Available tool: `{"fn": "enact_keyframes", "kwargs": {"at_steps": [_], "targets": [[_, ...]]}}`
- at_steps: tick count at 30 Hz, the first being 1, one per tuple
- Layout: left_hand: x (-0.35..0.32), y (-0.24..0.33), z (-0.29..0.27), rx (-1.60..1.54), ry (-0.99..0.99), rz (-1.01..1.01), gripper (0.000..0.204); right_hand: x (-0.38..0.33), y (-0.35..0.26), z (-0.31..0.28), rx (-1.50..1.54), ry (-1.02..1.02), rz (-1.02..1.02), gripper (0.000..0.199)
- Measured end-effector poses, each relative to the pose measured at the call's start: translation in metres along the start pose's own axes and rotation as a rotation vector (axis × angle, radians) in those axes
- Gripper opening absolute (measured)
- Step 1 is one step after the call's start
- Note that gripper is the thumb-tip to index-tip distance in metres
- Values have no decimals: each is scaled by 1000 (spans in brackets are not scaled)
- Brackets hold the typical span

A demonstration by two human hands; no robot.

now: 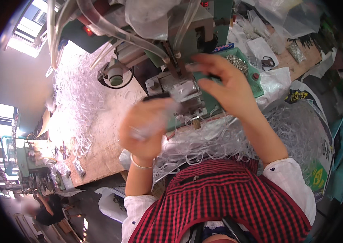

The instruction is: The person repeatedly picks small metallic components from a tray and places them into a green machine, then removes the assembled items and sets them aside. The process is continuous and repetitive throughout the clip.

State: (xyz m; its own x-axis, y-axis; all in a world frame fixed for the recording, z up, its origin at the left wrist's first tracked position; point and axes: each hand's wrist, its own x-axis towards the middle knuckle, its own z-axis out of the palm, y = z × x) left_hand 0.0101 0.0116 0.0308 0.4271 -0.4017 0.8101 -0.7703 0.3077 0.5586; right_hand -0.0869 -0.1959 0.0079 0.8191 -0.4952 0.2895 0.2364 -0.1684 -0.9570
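Translucent, whitish plastic piece (pixel 139 133) at the left hand (pixel 145 125), work seemingly in mid-run

Blurred against the palm, left of and nearer the body than the silvery metal work block (pixel 185 95). Fingers bent on that side, but too smeared to read as clamped or loose: cannot tell. On the bare right hand (pixel 234 87), thumb and fingers spread apart beside the upright tooling, with nothing plainly held. On the block, a pale, glossy patch, too unclear to identify. Behind, a green, box-bodied metal bench press (pixel 222 28).

Probably far from finished, judging by the amount of loose material around. To the left, a tall whitish heap of clear plastic strips (pixel 74 85); across the front, a tangle of clear plastic loops (pixel 204 148), either done or waiting. Impossible to sort one from the other here. To the right, a green plastic tray (pixel 257 87) of small silvery metal parts (pixel 237 64), apparently plenty left.

For moving, likely most room over the exposed pale-brown wooden benchtop (pixel 102 156), left of the left forearm. Front edge partly hidden by loops, close to the red-and-black checked apron (pixel 220 190); some risk of snagging there. Tighter on the right, with tray and white plastic sheeting (pixel 274 81) near the forearm. Overhead, thick clear flexible hoses (pixel 114 30), probably limiting any high reach.
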Motion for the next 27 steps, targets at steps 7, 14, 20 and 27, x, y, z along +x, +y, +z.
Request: {"fn": "enact_keyframes", "kwargs": {"at_steps": [7,14,20,27], "targets": [[-9,-10,19,381,-430,407,25,-33,67,-101,-585,405,77,41],[-18,-19,19,317,-353,376,25,-29,81,-78,-1290,253,-118,29],[-83,12,1,398,-221,99,42,-16,97,-59,-1168,292,-121,10],[-95,-68,-206,1064,250,-460,26,-10,91,-67,-1044,255,-300,11]]}}
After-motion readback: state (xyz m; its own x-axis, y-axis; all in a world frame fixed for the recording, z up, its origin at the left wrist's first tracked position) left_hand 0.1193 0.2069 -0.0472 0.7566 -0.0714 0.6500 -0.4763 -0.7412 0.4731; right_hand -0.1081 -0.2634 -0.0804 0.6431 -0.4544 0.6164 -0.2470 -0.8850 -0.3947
